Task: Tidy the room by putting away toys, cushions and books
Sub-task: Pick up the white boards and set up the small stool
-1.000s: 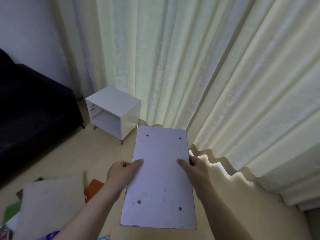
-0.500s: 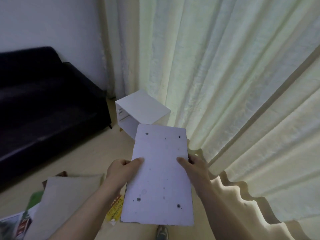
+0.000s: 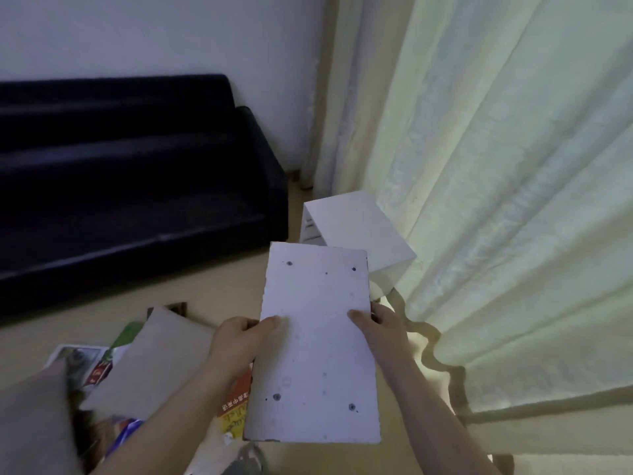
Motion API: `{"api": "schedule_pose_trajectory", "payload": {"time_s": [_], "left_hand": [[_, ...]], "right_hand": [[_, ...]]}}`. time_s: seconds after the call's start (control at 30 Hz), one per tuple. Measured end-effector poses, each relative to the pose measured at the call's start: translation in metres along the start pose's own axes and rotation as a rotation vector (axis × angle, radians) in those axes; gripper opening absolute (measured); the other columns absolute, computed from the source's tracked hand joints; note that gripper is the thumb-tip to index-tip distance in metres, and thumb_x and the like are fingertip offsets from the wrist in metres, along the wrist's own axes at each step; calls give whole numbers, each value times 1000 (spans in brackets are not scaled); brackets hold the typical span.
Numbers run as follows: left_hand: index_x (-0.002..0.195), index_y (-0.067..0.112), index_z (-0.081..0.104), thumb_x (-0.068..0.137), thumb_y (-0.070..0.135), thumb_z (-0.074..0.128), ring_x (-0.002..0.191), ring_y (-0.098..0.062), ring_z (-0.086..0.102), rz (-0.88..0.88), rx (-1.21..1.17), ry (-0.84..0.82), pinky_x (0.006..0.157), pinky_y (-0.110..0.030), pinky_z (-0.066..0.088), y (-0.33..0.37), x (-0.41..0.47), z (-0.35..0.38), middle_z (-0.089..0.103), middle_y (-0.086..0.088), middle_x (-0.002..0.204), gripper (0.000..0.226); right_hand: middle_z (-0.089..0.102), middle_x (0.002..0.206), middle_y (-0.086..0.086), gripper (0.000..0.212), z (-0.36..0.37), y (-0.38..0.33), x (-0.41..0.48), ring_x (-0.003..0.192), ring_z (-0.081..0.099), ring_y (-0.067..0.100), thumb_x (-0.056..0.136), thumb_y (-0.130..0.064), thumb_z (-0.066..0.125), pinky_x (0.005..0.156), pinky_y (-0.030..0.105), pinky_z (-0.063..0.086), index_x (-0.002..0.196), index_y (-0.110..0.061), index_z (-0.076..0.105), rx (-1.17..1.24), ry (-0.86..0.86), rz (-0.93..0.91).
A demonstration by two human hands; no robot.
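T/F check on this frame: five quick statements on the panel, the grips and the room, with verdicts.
1. The left grip and the right grip both hold the white panel. True.
2. The white cabinet stands on the black sofa. False: it stands on the floor, next to the curtain.
3. A beige cushion lies on the floor left of the panel. True.
4. The panel's top face is spotless. False: it shows small dark holes and marks.
5. An orange book shows beside the panel's left edge. True.
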State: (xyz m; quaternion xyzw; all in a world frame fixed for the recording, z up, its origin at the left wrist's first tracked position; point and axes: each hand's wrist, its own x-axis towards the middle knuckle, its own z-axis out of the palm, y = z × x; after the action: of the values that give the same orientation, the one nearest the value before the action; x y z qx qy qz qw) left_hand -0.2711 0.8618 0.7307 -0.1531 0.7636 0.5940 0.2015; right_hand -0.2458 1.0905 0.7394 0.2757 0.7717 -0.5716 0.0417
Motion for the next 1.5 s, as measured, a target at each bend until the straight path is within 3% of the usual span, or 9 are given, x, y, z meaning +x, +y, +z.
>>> {"api": "schedule_pose_trajectory", "payload": {"time_s": [0.27,0.4,0.47,0.6,0.87,0.97,1.1,1.3,1.5], "left_hand": [[57,15,42,78,46,71,61,-20,51,-61,-5,85,65,-30,44,14,76,-33,51,-2,62,47],[64,12,51,72,52,70,64,-19,54,-97,-6,111,66,-31,45,23,114,-60,54,-1,65,44],[76,7,59,78,47,70,70,-19,57,-114,15,138,69,-31,46,30,129,-71,58,-3,73,42],[75,6,62,63,56,67,79,-24,64,-161,-8,132,78,-37,53,36,154,-84,65,-3,77,51],[91,0,70,77,44,69,88,-27,68,-224,-42,211,85,-43,54,46,212,-97,71,-15,94,46],[95,-3,70,80,39,69,92,-27,67,-272,-35,229,88,-42,53,54,241,-98,71,-17,100,45],[91,-2,70,55,53,62,91,-28,67,-328,-58,254,90,-42,54,65,284,-97,71,-15,96,67],[83,1,66,58,52,65,91,-32,68,-431,-63,306,84,-42,54,55,367,-90,65,-10,84,57],[77,4,60,81,36,70,66,-18,56,-507,-75,370,61,-26,41,12,449,-88,59,-7,76,33]], "right_hand": [[43,72,6,44,51,-42,68,65,40,15,76,-26,63,49,18,33,94,14,53,0,-114,6],[48,74,5,58,89,-66,102,67,45,15,66,-35,58,60,26,35,99,13,52,-37,-174,2],[48,73,6,47,103,-78,116,67,44,16,73,-29,60,57,26,33,95,13,52,-58,-195,2],[42,71,6,37,127,-88,143,68,40,18,71,-28,59,60,29,31,77,7,47,-67,-222,18],[42,63,4,24,169,-106,219,61,41,17,81,-18,62,57,28,30,68,-11,44,-144,-304,30],[53,71,9,24,183,-108,255,65,51,20,81,-19,62,61,31,37,81,4,54,-168,-348,49],[69,95,18,26,201,-111,306,84,68,32,81,-20,64,67,31,46,101,-3,66,-185,-401,100],[71,92,10,12,241,-111,390,82,67,24,83,-21,65,65,29,46,94,-16,65,-264,-475,132],[69,92,4,13,296,-89,458,86,65,24,85,-19,64,76,37,52,97,-20,63,-303,-544,170]]}}
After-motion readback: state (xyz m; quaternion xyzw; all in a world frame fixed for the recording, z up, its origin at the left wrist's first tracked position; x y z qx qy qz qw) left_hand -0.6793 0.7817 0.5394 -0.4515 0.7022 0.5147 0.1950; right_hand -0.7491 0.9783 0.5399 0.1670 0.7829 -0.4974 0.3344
